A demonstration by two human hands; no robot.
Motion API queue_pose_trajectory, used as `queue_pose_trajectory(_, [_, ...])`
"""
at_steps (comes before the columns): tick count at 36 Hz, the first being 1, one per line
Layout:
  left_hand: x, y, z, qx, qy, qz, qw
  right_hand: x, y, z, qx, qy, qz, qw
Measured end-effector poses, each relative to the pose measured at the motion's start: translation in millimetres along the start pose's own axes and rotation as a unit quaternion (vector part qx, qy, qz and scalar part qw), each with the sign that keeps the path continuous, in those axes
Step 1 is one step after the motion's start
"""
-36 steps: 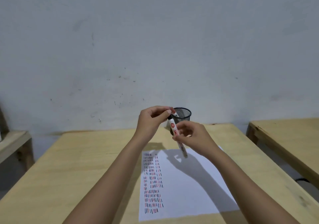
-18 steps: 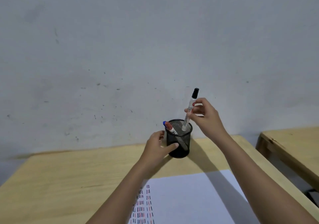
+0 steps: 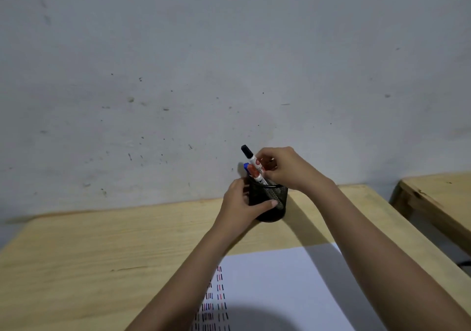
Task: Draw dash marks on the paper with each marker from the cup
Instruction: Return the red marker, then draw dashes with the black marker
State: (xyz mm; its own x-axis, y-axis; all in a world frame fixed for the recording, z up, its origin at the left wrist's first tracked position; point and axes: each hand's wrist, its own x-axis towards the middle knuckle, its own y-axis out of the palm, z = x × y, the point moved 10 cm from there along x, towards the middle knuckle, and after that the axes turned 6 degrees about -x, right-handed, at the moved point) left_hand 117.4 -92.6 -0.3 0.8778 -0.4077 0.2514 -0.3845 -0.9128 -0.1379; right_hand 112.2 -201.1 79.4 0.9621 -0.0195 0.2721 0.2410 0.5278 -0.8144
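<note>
Left hand [image 3: 239, 203] gripping cup [image 3: 276, 198], right hand [image 3: 285, 168] pinching marker [image 3: 252, 161]

A pale wooden table [image 3: 89, 254] stands against a scuffed grey wall [image 3: 178, 62], another table [image 3: 443, 198] beside it.

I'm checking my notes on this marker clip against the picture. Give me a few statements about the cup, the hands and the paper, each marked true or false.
1. The left hand holds the mesh cup. True.
2. The cup lies tipped on its side. False: it stands upright on the wooden table.
3. The right hand has its grip on the black-capped marker. True.
4. The paper is blank. False: rows of dash marks cover its left part.
5. The cup stands on the paper. False: it stands on bare wood beyond it.
</note>
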Motion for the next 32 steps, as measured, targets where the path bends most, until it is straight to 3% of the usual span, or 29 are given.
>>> queue_pose_trajectory(32, [-2.4, 1.3, -4.3, -0.008, 0.007, 0.014, 1.0, -4.6, -0.7, 7.5, 0.042, -0.036, -0.011, 0.998])
